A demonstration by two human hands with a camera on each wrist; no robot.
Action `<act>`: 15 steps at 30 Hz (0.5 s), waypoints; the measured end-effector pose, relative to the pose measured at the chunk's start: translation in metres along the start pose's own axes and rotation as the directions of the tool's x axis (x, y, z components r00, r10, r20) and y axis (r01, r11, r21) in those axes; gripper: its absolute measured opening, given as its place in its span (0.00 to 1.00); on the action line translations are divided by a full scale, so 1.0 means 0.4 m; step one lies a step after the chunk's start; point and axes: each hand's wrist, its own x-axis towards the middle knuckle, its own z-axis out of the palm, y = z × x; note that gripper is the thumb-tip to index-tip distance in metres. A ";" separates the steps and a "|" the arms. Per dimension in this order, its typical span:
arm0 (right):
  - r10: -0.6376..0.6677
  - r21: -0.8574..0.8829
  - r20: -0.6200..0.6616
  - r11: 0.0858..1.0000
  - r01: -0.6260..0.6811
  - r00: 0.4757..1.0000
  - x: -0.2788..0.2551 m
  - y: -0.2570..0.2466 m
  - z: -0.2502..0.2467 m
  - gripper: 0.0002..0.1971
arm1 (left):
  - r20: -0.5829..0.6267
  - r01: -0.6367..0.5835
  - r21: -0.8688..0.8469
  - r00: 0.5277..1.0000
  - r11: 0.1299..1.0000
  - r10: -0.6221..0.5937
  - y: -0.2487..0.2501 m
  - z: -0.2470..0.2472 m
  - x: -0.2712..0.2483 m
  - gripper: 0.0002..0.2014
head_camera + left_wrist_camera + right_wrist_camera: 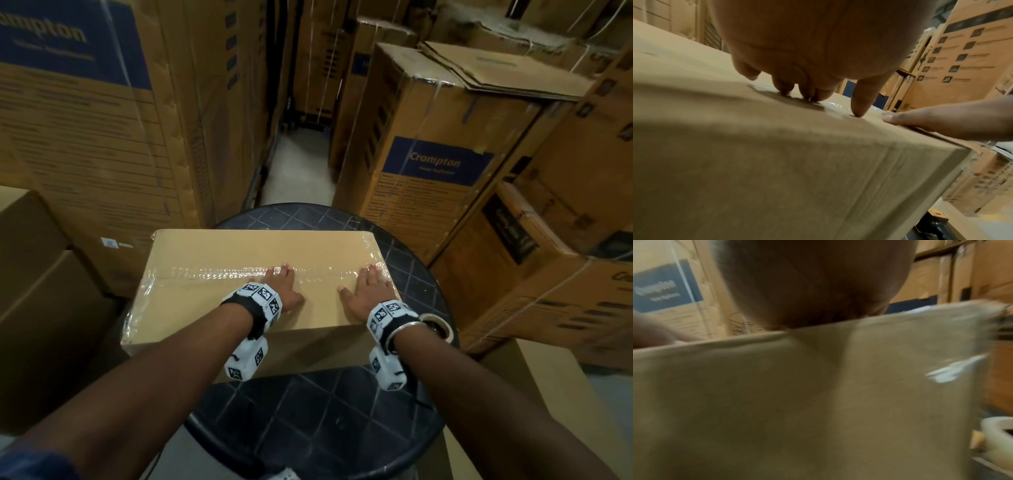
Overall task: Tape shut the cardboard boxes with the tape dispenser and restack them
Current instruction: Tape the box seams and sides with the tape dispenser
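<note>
A plain cardboard box [239, 250] lies on a round black table [308, 411], its top seam covered by a strip of clear tape [212, 272]. My left hand [286, 286] lies flat on the lid with straight fingers, fingertips [859, 112] pressing on the tape near the middle. My right hand [370, 287] rests flat on the lid near its right end, fingers straight, reaching the tape. A roll of clear tape [436, 325] lies on the table just right of the box, behind my right wrist, also seen as the tape roll [995, 439]. The right wrist view is blurred.
Tall printed cartons stand close around: a big stack [85, 120] at the left, a blue-labelled carton [435, 164] at the right, more cartons [565, 240] beyond. Plain boxes [41, 291] sit low at the left. A narrow floor aisle [298, 164] runs ahead.
</note>
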 end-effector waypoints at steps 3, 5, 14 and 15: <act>-0.059 0.043 0.019 0.997 0.058 0.998 -0.012 -0.077 0.014 0.44 | -0.004 0.020 0.025 1.000 0.999 -0.020 0.003 0.010 0.008 0.39; -0.079 0.061 0.004 0.995 0.078 0.997 -0.015 -0.102 0.020 0.44 | 0.003 0.034 0.018 0.999 0.999 -0.034 0.000 0.015 0.016 0.39; -0.109 0.052 -0.013 0.993 0.110 0.994 0.028 0.022 -0.008 0.46 | 0.003 0.083 -0.001 0.997 0.997 -0.083 0.004 0.015 0.004 0.40; -0.111 0.045 -0.007 0.993 0.112 0.994 0.035 0.034 -0.008 0.45 | 0.003 0.088 -0.007 0.996 0.996 -0.088 0.002 0.013 -0.001 0.40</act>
